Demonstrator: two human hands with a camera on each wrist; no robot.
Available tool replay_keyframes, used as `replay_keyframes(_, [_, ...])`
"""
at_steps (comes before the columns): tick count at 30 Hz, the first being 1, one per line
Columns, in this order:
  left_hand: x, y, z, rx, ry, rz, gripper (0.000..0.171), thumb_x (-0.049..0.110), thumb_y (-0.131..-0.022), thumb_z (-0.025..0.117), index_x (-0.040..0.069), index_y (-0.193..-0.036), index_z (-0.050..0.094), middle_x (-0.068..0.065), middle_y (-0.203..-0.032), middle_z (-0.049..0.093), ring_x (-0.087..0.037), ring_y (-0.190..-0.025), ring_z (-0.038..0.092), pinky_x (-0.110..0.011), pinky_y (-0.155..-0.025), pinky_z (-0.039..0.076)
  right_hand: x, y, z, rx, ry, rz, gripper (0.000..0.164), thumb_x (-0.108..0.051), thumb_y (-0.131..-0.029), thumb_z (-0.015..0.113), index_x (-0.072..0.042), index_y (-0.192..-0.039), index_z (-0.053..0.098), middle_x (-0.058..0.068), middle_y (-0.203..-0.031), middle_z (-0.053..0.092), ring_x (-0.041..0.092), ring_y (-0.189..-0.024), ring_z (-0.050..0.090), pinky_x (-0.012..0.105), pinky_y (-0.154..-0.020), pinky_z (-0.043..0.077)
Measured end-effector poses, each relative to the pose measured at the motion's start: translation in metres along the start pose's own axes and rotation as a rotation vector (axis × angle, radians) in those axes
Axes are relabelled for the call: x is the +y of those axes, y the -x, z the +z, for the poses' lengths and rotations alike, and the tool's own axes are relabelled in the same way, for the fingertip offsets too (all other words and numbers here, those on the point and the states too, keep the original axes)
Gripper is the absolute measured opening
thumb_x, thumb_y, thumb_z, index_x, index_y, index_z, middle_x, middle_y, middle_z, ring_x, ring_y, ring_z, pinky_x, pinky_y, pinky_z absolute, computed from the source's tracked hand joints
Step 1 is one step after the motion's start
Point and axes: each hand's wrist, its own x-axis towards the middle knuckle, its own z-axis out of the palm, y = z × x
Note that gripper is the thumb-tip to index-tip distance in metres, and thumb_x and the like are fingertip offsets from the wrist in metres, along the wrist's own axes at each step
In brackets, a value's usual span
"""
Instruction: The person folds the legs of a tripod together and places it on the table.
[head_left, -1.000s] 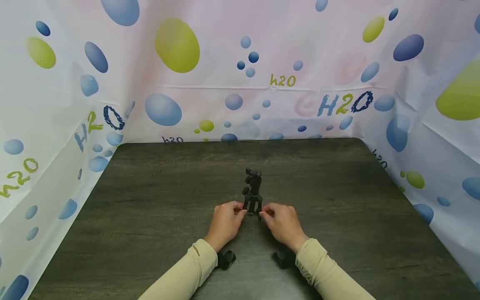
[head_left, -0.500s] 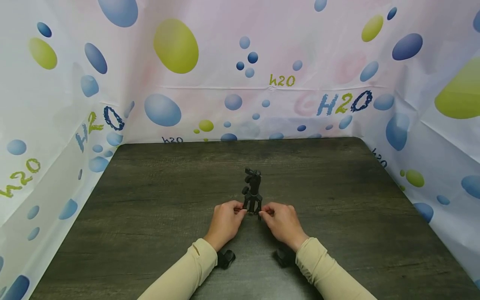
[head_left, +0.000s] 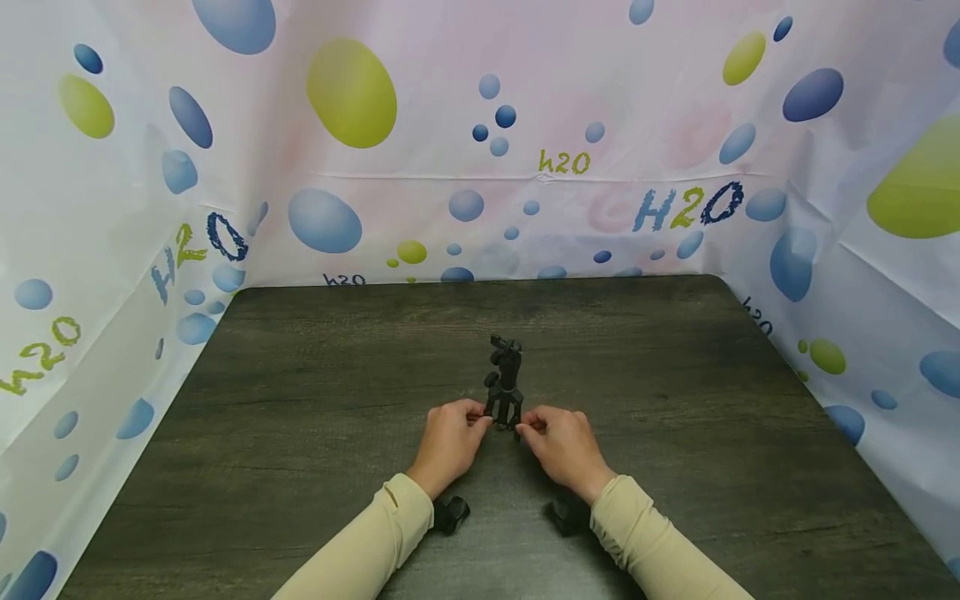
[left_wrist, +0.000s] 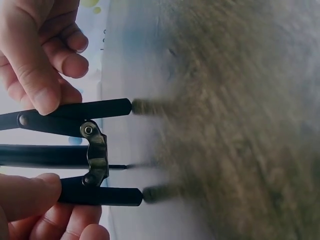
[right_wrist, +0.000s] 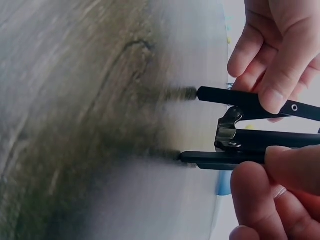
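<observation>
A small black tripod [head_left: 508, 367] stands upright on the dark table, with knobs on its left side and a clamp-like head on top. My left hand [head_left: 448, 440] pinches its left leg between thumb and fingers. On the other side, my right hand [head_left: 567, 448] pinches the right leg. In the left wrist view a shiny metal brace [left_wrist: 98, 156] links the tripod legs to the centre column [left_wrist: 40, 156]. The legs are only slightly spread, and their tips touch or nearly touch the tabletop. The third leg is hard to make out.
The dark wood-grain table [head_left: 337, 358] stretches out on all sides of the hands. A white curtain [head_left: 420, 100] with blue and green dots hangs behind and beside it. Black wrist devices [head_left: 452, 517] sit under both cuffs.
</observation>
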Motion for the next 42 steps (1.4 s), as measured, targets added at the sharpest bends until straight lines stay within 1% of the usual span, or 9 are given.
replay_keyframes(6, [0.001,-0.002,-0.001,0.008,-0.016,-0.009,0.012,0.008,-0.091,0.074,0.001,-0.101,0.076,-0.005,-0.087,0.073,-0.018,-0.079,0.07,-0.032,-0.067,0.057,-0.002,0.001,0.0,-0.01,-0.008,-0.009,0.005,-0.013,-0.089,0.077,-0.008,-0.088,0.075,-0.004,-0.077,0.07,0.008,-0.063,0.06,0.027,-0.057,0.049])
replay_keyframes(13, [0.002,-0.003,-0.002,0.013,-0.024,0.001,0.012,0.008,-0.092,0.074,0.001,-0.101,0.076,-0.005,-0.087,0.073,-0.018,-0.079,0.07,-0.032,-0.067,0.057,-0.002,0.001,0.0,-0.018,-0.018,-0.001,0.005,-0.013,-0.09,0.076,-0.01,-0.087,0.075,-0.005,-0.077,0.069,0.008,-0.063,0.061,0.028,-0.058,0.05])
replay_keyframes(17, [0.002,-0.003,-0.003,-0.012,-0.023,-0.002,0.014,0.008,-0.091,0.075,0.001,-0.103,0.075,-0.006,-0.089,0.073,-0.017,-0.08,0.07,-0.031,-0.067,0.057,-0.001,0.001,-0.001,-0.036,-0.038,0.005,0.003,-0.012,-0.089,0.077,-0.01,-0.088,0.074,-0.005,-0.079,0.07,0.009,-0.067,0.064,0.03,-0.061,0.053])
replay_keyframes(21, [0.006,-0.003,-0.01,-0.036,-0.037,0.025,0.023,0.012,-0.089,0.078,0.0,-0.108,0.073,-0.008,-0.097,0.072,-0.021,-0.087,0.069,-0.035,-0.073,0.057,0.002,0.001,-0.004,-0.079,-0.065,0.014,0.006,-0.012,-0.089,0.077,-0.009,-0.093,0.074,-0.003,-0.084,0.072,0.011,-0.073,0.068,0.031,-0.066,0.056])
replay_keyframes(24, [0.013,-0.003,-0.022,-0.034,-0.039,0.06,0.032,0.017,-0.089,0.078,-0.001,-0.114,0.07,-0.011,-0.105,0.07,-0.026,-0.095,0.068,-0.041,-0.08,0.057,0.004,0.002,-0.006,-0.11,-0.086,0.017,0.009,-0.013,-0.09,0.077,-0.008,-0.096,0.073,-0.003,-0.086,0.072,0.01,-0.074,0.068,0.031,-0.067,0.056])
replay_keyframes(26, [0.019,-0.004,-0.032,-0.023,-0.024,0.079,0.036,0.021,-0.09,0.078,-0.001,-0.117,0.069,-0.012,-0.109,0.069,-0.027,-0.098,0.067,-0.042,-0.082,0.056,0.005,0.002,-0.007,-0.12,-0.095,0.013,0.01,-0.014,-0.09,0.076,-0.008,-0.098,0.073,-0.003,-0.087,0.072,0.01,-0.075,0.068,0.03,-0.067,0.056])
replay_keyframes(31, [0.037,-0.007,-0.052,0.047,0.021,0.133,0.039,0.023,-0.089,0.079,0.0,-0.118,0.069,-0.011,-0.11,0.069,-0.028,-0.1,0.066,-0.041,-0.084,0.056,0.008,0.0,-0.009,-0.132,-0.112,0.01,0.009,-0.012,-0.09,0.075,-0.008,-0.098,0.073,-0.003,-0.088,0.072,0.01,-0.076,0.068,0.029,-0.067,0.056])
replay_keyframes(37, [0.057,-0.009,-0.063,0.125,0.033,0.21,0.039,0.022,-0.087,0.081,0.0,-0.116,0.07,-0.011,-0.109,0.069,-0.027,-0.098,0.067,-0.038,-0.083,0.057,0.014,-0.01,-0.013,-0.098,-0.083,-0.005,0.007,-0.006,-0.091,0.072,-0.006,-0.098,0.074,0.0,-0.091,0.073,0.015,-0.077,0.069,0.036,-0.07,0.057])
replay_keyframes(42, [0.069,-0.012,-0.067,0.151,0.046,0.242,0.039,0.022,-0.087,0.081,0.0,-0.117,0.07,-0.012,-0.11,0.069,-0.024,-0.1,0.068,-0.037,-0.084,0.057,0.021,-0.02,-0.012,-0.101,-0.058,-0.013,0.01,-0.011,-0.094,0.071,-0.007,-0.103,0.075,0.002,-0.096,0.073,0.017,-0.079,0.068,0.038,-0.07,0.056])
